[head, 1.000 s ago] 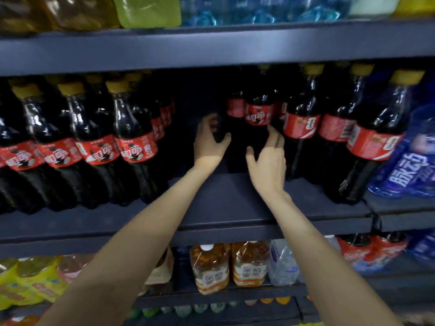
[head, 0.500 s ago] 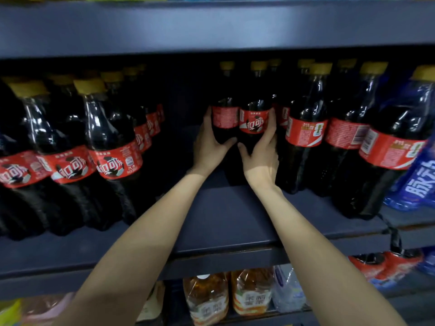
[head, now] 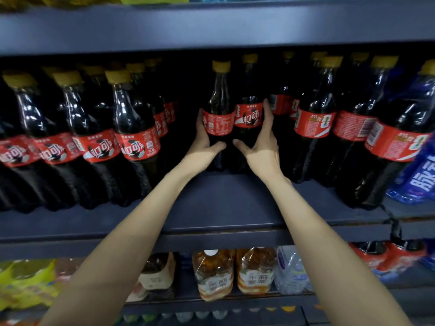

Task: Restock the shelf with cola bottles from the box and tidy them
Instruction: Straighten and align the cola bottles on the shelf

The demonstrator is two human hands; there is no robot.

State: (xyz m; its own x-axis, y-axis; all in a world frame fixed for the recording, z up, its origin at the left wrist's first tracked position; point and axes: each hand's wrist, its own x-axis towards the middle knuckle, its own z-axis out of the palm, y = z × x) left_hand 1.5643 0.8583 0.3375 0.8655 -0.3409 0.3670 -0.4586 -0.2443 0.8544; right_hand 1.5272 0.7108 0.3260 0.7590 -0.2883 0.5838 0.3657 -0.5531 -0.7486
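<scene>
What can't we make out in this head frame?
- Box: outside the head view.
- Left hand fingers: hidden behind the left cola bottle.
- Rear bottle rows: lost in shelf shadow.
- Top shelf goods: cut by upper edge.
- Blue pack: cut by right edge.

The dark blue shelf (head: pixel 226 203) carries cola bottles in 3 groups, with bare board showing in the middle front. On the left, a row of bottles (head: pixel 94 142) stands at the front edge, more lined up behind – all with yellow caps and red labels. In the centre, 2 bottles (head: pixel 233 118) stand upright, side by side and touching, set well back from the edge. On the right, another row (head: pixel 348 128) runs out to the front. At the far right stands a blue bottle (head: pixel 419 175), just beside the last cola.
</scene>
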